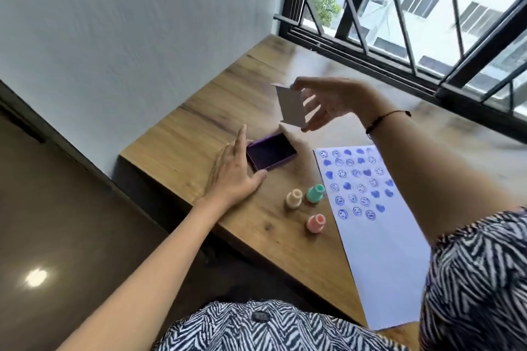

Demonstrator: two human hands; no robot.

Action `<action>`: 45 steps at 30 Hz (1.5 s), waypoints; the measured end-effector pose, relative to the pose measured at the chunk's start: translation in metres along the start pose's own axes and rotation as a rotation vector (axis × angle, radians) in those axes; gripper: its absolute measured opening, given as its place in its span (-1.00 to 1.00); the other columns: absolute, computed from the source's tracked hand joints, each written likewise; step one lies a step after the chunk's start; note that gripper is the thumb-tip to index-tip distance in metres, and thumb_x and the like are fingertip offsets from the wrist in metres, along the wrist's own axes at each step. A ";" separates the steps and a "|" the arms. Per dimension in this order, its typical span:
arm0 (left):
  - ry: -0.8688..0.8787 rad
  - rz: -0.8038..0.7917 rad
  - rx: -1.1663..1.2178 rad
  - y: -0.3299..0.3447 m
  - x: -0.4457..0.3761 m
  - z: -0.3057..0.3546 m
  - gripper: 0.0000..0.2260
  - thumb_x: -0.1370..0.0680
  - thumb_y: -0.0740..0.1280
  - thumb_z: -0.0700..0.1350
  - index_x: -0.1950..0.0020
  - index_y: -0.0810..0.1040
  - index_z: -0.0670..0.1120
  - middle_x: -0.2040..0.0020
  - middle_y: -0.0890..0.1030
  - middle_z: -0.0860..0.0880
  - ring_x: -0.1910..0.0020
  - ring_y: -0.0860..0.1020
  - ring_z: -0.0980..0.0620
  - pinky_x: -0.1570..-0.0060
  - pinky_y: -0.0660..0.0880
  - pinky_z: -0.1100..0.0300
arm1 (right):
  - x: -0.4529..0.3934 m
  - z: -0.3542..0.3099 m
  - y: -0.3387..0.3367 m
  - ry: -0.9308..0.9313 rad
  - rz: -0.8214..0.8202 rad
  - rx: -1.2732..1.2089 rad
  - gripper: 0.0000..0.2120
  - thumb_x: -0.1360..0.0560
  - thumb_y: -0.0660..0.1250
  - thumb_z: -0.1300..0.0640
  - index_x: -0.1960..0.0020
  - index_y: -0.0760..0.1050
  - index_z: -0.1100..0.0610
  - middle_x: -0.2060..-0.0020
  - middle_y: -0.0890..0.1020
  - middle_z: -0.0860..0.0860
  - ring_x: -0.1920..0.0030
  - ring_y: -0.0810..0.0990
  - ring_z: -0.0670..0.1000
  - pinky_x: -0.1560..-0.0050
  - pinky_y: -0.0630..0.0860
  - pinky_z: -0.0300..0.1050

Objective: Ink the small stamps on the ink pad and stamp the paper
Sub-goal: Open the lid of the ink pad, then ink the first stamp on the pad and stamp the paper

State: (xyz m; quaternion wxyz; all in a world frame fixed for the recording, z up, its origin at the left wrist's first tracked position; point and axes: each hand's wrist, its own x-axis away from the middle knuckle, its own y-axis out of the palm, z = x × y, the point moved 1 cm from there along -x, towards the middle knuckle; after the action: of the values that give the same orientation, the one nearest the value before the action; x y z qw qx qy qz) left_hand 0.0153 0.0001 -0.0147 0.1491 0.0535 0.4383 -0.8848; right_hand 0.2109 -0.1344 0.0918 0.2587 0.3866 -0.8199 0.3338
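The purple ink pad lies uncovered on the wooden table. My left hand rests flat beside its left edge, fingers apart and touching the case. Above the pad, my right hand holds the pad's pale lid in the air by its edges. Three small stamps stand upright in front of the pad: a cream one, a green one and a pink one. To their right lies the white paper, its upper half covered with several blue smiley and heart prints.
A grey wall runs along the table's left side. A barred window stands behind the table's far edge. The table's front-left edge drops to a dark floor.
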 end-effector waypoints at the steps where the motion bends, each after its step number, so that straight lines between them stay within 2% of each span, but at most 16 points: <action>1: 0.000 -0.005 -0.002 0.000 0.000 0.000 -0.10 -0.34 0.41 0.01 -0.45 -0.15 -0.08 -0.30 0.45 -0.09 -0.26 0.37 -0.11 -0.28 0.27 -0.02 | -0.006 -0.001 -0.002 0.014 -0.048 -0.053 -0.61 -0.37 0.21 -0.10 -0.01 0.45 0.17 0.11 0.63 0.22 0.16 0.67 0.29 0.03 0.59 0.00; 6: 0.005 -0.025 0.001 0.000 0.001 0.000 -0.11 -0.35 0.39 0.04 -0.44 -0.17 0.00 -0.33 0.41 -0.02 -0.29 0.34 -0.06 -0.28 0.22 0.05 | -0.029 -0.002 -0.001 0.051 -0.217 -0.189 -0.63 -0.44 0.17 -0.11 0.00 0.46 0.18 0.07 0.65 0.24 -0.01 0.62 0.34 -0.01 0.58 0.09; 10: 0.007 -0.024 -0.006 -0.001 0.002 -0.001 -0.10 -0.35 0.39 0.06 -0.44 -0.19 0.03 -0.32 0.42 -0.02 -0.27 0.34 -0.05 -0.27 0.24 0.04 | -0.044 0.003 -0.008 0.073 -0.196 -0.278 -0.76 -0.50 0.20 0.05 0.12 0.44 0.25 0.22 0.70 0.22 0.12 0.67 0.29 0.16 0.65 0.09; 13: 0.014 -0.019 -0.023 -0.001 0.001 -0.001 -0.11 -0.35 0.38 0.06 -0.44 -0.18 0.01 -0.32 0.42 -0.02 -0.26 0.33 -0.05 -0.27 0.25 0.04 | -0.052 0.006 -0.010 0.095 -0.153 -0.210 -0.81 -0.53 0.16 0.16 0.12 0.48 0.24 0.31 0.72 0.15 0.24 0.71 0.16 0.17 0.67 0.03; 17: 0.012 -0.023 -0.018 -0.001 0.000 -0.001 -0.11 -0.35 0.39 0.06 -0.45 -0.16 -0.01 -0.33 0.41 -0.03 -0.27 0.33 -0.05 -0.27 0.25 0.03 | -0.044 0.004 -0.005 0.049 -0.011 -0.003 -0.86 -0.50 0.19 0.23 0.08 0.51 0.25 0.41 0.70 0.11 0.41 0.68 0.05 0.35 0.65 -0.12; 21: 0.011 -0.025 -0.014 -0.002 0.001 0.001 -0.13 -0.35 0.40 0.03 -0.45 -0.12 -0.05 -0.33 0.42 -0.06 -0.27 0.32 -0.07 -0.27 0.25 0.02 | -0.012 0.010 0.004 -0.081 0.171 0.231 -0.82 -0.48 0.24 0.28 -0.01 0.49 0.37 0.23 0.61 0.25 0.38 0.59 0.11 0.29 0.59 -0.08; 24: 0.020 -0.022 -0.012 -0.003 0.002 0.002 -0.15 -0.36 0.41 0.01 -0.45 -0.07 -0.08 -0.33 0.41 -0.08 -0.28 0.32 -0.09 -0.27 0.23 0.03 | 0.031 0.021 0.026 -0.324 0.325 0.472 -0.83 -0.43 0.28 0.24 0.09 0.56 0.33 0.28 0.63 0.16 0.43 0.50 -0.03 0.38 0.47 -0.30; 26: 0.029 -0.032 -0.004 -0.005 0.002 0.004 -0.16 -0.36 0.41 0.00 -0.45 -0.04 -0.10 -0.34 0.38 -0.11 -0.30 0.29 -0.11 -0.29 0.21 0.04 | 0.066 0.032 0.054 -0.530 0.297 0.603 -0.87 -0.40 0.36 0.18 0.14 0.60 0.23 0.33 0.61 0.05 0.42 0.44 -0.16 0.37 0.33 -0.52; 27: 0.033 -0.036 0.001 -0.006 0.002 0.005 -0.17 -0.36 0.42 -0.01 -0.45 -0.02 -0.11 -0.36 0.36 -0.14 -0.32 0.27 -0.13 -0.30 0.19 0.04 | 0.081 0.039 0.069 -0.607 0.251 0.691 -0.87 -0.39 0.39 0.12 0.13 0.60 0.18 0.33 0.60 0.00 0.37 0.44 -0.17 0.29 0.30 -0.53; 28: 0.039 -0.043 0.011 -0.007 0.003 0.007 -0.20 -0.36 0.42 -0.02 -0.44 0.02 -0.14 -0.36 0.34 -0.17 -0.33 0.25 -0.15 -0.32 0.16 0.05 | 0.091 0.048 0.083 -0.650 0.223 0.799 -0.82 -0.38 0.40 0.05 0.09 0.59 0.12 0.28 0.60 -0.03 0.29 0.44 -0.13 0.18 0.28 -0.48; 30: 0.055 -0.016 0.077 -0.010 0.006 0.013 -0.30 -0.38 0.42 -0.10 -0.41 0.15 -0.20 -0.35 0.34 -0.23 -0.35 0.26 -0.17 -0.35 0.13 0.10 | 0.097 0.064 0.104 -0.675 0.250 1.070 -0.73 -0.40 0.35 -0.08 -0.04 0.53 0.01 0.11 0.60 -0.06 0.03 0.41 0.00 0.05 0.26 -0.18; 33: 0.034 0.168 0.258 -0.018 0.016 0.019 -0.54 -0.41 0.34 -0.20 -0.29 0.36 -0.20 -0.27 0.43 -0.21 -0.26 0.39 -0.08 -0.29 0.27 0.17 | 0.088 0.076 0.122 -0.627 0.258 1.252 -0.81 -0.50 0.20 0.04 -0.07 0.48 0.05 0.04 0.58 0.01 -0.06 0.35 0.08 0.08 0.26 -0.09; 36: -0.059 0.295 0.441 -0.021 0.032 0.021 -0.70 -0.44 0.29 -0.22 -0.17 0.47 -0.12 -0.08 0.53 -0.11 -0.01 0.52 0.01 -0.08 0.47 0.11 | 0.086 0.073 0.133 -0.732 0.342 1.107 -0.86 -0.50 0.19 0.22 0.00 0.50 0.18 0.09 0.57 0.12 0.04 0.44 0.12 0.14 0.38 -0.05; 38: -0.163 0.192 0.664 -0.019 0.042 0.026 -0.78 -0.47 0.30 -0.21 -0.11 0.50 -0.03 0.05 0.57 -0.06 0.11 0.54 0.04 0.02 0.50 0.13 | 0.089 0.068 0.134 -0.807 0.484 0.771 -0.91 -0.40 0.31 0.35 0.11 0.55 0.25 0.22 0.62 0.17 0.22 0.52 0.14 0.25 0.43 -0.09; 41: -0.251 -0.010 0.950 -0.013 0.047 0.036 -0.82 -0.48 0.30 -0.22 -0.07 0.52 -0.07 0.15 0.60 -0.05 0.24 0.56 0.12 0.20 0.51 0.30 | 0.090 0.060 0.133 -0.694 0.613 0.347 -0.96 -0.39 0.37 0.27 0.15 0.57 0.22 0.36 0.58 0.08 0.38 0.45 -0.02 0.33 0.34 -0.37; 45: -0.313 0.014 1.077 -0.014 0.046 0.038 -0.85 -0.45 0.32 -0.18 -0.01 0.55 -0.14 0.21 0.59 -0.10 0.33 0.54 0.13 0.30 0.50 0.34 | 0.085 0.055 0.142 -0.641 0.622 0.290 -0.92 -0.41 0.40 0.16 0.17 0.58 0.18 0.40 0.56 -0.01 0.41 0.46 -0.11 0.35 0.32 -0.45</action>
State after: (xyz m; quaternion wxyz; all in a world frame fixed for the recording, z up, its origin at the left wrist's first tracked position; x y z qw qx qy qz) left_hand -0.0313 -0.0319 0.0093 0.1700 -0.0072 -0.1033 -0.9800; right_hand 0.0388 -0.1464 0.0649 -0.1766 0.2381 -0.8803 0.3704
